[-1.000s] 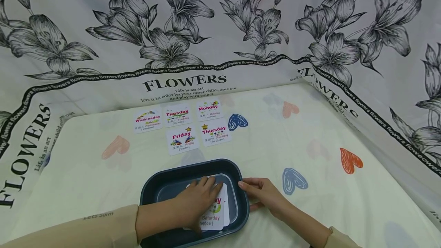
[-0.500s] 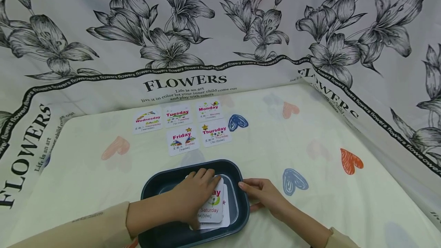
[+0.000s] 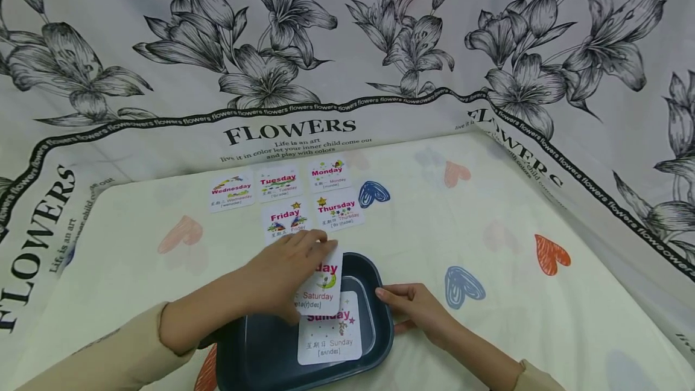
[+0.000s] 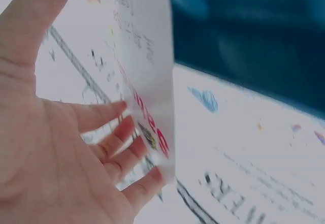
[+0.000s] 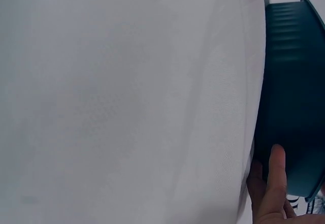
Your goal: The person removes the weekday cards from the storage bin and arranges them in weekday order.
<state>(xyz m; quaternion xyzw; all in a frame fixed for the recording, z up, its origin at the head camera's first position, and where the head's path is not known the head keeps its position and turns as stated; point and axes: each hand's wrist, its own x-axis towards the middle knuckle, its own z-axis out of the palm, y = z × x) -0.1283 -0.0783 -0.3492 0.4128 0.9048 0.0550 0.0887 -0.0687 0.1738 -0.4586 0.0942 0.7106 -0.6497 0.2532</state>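
In the head view my left hand (image 3: 279, 270) holds the Saturday card (image 3: 319, 301) by its edges, tilted above the dark blue tray (image 3: 387, 336). The left wrist view shows the card (image 4: 147, 61) nearly edge-on between my thumb and fingertips. A Sunday card (image 3: 330, 343) lies face up in the tray, its upper edge covered by the Saturday card. My right hand (image 3: 420, 306) grips the tray's right rim. Its fingers (image 5: 277, 176) lie along the tray's outer wall (image 5: 289, 102) in the right wrist view.
Beyond the tray lie the Wednesday (image 3: 231, 190), Tuesday (image 3: 279, 182) and Monday (image 3: 329, 174) cards in a row. Nearer are the Friday (image 3: 285, 216) and Thursday (image 3: 338, 210) cards; my left hand overlaps Friday's lower edge. A flower-printed cloth (image 3: 402, 23) hangs behind the heart-patterned tablecloth (image 3: 499, 294).
My left hand has lifted the Saturday card off the Sunday card and moved it away from me, toward the tray's far rim. My right hand has stayed at the tray's rim.
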